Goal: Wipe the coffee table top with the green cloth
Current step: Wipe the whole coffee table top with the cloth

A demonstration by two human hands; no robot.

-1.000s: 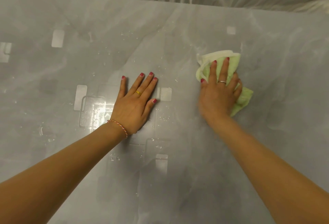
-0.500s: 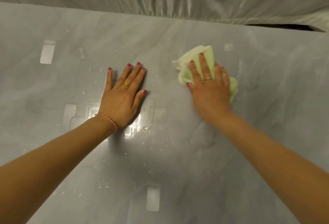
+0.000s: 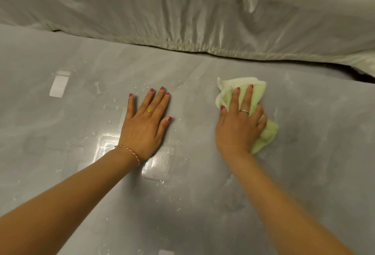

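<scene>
Right hand (image 3: pixel 240 125) presses down on green cloth (image 3: pixel 257 94), fingers spread over it and partly curled around the bunched fabric, gripping it against coffee table top (image 3: pixel 314 153). Cloth sits right of centre, toward the far edge, sticking out beyond the fingertips and past the hand's right side. Left hand (image 3: pixel 145 125) lies flat on the table, fully open, palm down, holding nothing, well apart from the cloth. Water droplets (image 3: pixel 162 160) scattered around the left hand. Grey fabric cover (image 3: pixel 182 11) runs along the far edge.
</scene>
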